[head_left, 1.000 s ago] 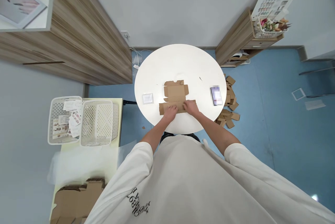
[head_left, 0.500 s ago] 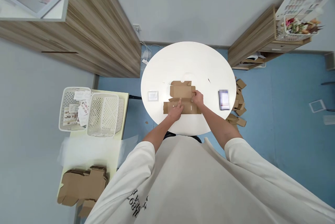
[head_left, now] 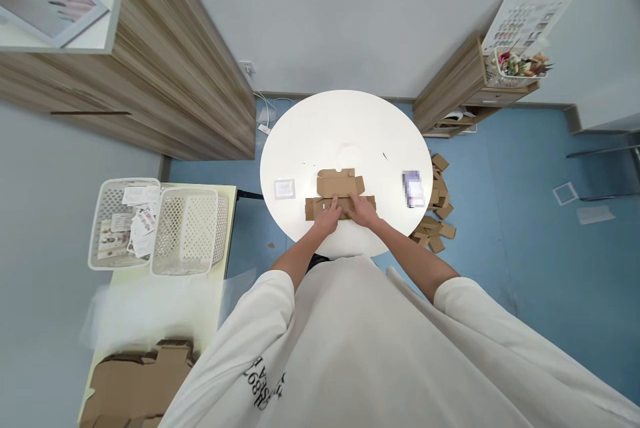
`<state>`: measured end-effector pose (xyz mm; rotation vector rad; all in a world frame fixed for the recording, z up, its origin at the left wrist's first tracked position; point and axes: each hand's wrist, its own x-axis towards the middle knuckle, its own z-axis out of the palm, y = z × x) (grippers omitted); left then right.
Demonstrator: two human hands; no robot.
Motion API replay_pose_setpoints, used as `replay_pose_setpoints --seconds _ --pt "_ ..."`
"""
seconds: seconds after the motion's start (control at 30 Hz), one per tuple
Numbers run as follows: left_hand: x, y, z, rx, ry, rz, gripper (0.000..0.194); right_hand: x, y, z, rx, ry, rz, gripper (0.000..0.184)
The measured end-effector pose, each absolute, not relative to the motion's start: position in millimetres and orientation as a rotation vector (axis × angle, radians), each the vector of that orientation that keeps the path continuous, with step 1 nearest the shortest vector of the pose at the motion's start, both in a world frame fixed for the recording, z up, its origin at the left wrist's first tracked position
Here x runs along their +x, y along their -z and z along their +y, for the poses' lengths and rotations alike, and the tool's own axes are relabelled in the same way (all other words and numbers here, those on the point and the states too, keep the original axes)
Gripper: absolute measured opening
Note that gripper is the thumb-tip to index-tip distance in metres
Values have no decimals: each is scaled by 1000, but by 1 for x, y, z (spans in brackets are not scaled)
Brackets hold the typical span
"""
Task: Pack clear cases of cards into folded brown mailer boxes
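A brown cardboard box (head_left: 337, 185), partly folded with its flaps standing out, lies on the round white table (head_left: 345, 128) in front of me. My left hand (head_left: 329, 216) is at the near panel's left half, its fingers bent onto the crease. At the right part of the same crease, my right hand (head_left: 363, 211) grips the cardboard, its fingertips partly hidden. A small clear-and-white flat case (head_left: 285, 189) lies left of the box. On the right side of the tabletop rests a purple and white pack (head_left: 413, 189), blurred out.
Cardboard pieces (head_left: 436, 205) are heaped on the floor beyond the table's right edge. To the left, a side table (head_left: 220, 281) carries two white baskets (head_left: 187, 231), one with papers, and flattened cardboard boxes (head_left: 140, 385). Wooden cabinets (head_left: 200, 61) stand against the wall.
The box's far panel has tilted up and looks shorter. My right hand has moved left from the box's right edge to the crease, nearer my left hand. The camera view has shifted.
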<state>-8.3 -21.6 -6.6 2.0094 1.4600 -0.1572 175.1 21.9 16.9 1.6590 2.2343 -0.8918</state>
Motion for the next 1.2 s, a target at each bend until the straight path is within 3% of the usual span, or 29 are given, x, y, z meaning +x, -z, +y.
replay_pose_setpoints --seconds 0.1,0.2,0.5,0.73,0.9,1.2 --pt "-9 7 -23 2011 138 1451 32 170 -17 12 1518 916 2151 93" --pt "-10 8 -24 2021 133 1444 32 167 -15 11 1471 898 2134 100" --pt "-14 8 -27 2032 86 1427 42 165 -12 11 1515 882 2116 94" --pt "-42 -5 -47 1930 -222 1708 62 160 -14 13 1544 902 2083 100" --pt "-57 5 -50 1472 -265 2108 62 161 -10 11 1559 921 2069 99" --pt "-43 16 -43 1512 -276 1966 58 161 -7 9 1579 960 2077 99"
